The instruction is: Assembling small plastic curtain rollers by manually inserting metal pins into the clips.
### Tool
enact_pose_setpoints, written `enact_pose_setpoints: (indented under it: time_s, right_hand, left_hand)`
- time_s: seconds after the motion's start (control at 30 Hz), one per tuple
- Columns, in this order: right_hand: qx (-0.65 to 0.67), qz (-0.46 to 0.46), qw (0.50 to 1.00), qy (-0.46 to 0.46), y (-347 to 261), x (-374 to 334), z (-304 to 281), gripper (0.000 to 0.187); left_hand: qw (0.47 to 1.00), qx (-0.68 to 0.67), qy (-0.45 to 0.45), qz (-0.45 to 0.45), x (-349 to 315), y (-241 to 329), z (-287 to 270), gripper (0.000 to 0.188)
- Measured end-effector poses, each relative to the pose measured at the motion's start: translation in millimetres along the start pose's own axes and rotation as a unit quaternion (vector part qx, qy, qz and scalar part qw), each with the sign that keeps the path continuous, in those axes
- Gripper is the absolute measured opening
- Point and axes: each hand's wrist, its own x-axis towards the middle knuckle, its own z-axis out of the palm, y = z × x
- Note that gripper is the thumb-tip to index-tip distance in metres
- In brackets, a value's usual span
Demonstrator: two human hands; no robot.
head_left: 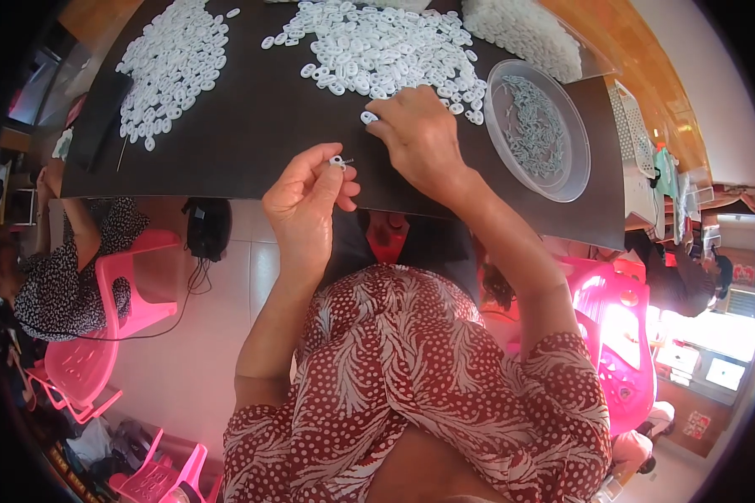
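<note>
Between the thumb and fingers of my left hand (304, 189) is a small white plastic piece (336, 161), with a thin grey screw (349, 160) sticking out to its right. My right hand (419, 134) reaches over the table at the near edge of a heap of white oval plastic pieces (377, 50). Its thumb and forefinger close on one white oval piece (368, 118). To the right of that hand stands a round clear tub (577, 159) with many grey screws (533, 126) in it.
A second heap of white pieces (176, 63) lies at the far left of the dark table (226, 159). At the far right sits a clear bag of whitish pieces (524, 38). Pink plastic chairs (101, 335) stand on both sides, and another person (67, 268) sits at the left.
</note>
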Motion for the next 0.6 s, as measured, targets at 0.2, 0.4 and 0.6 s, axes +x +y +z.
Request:
enact_pose_setpoints:
  time_s: [0.2, 0.4, 0.6]
  right_hand:
    - [-0.155, -0.058, 0.983, -0.080, 5, 1, 11, 0.011]
    - [-0.170, -0.109, 0.975, -0.094, -6, 2, 6, 0.010]
    - [0.319, 0.232, 0.915, -0.091, -23, -2, -20, 0.011]
  left_hand:
    - [1.000, 0.001, 0.002, -0.003, 0, 1, 1, 0.020]
    - [1.000, -0.010, 0.007, -0.008, 0, 1, -3, 0.019]
    - [0.999, -0.035, 0.006, -0.033, -1, 8, 4, 0.018]
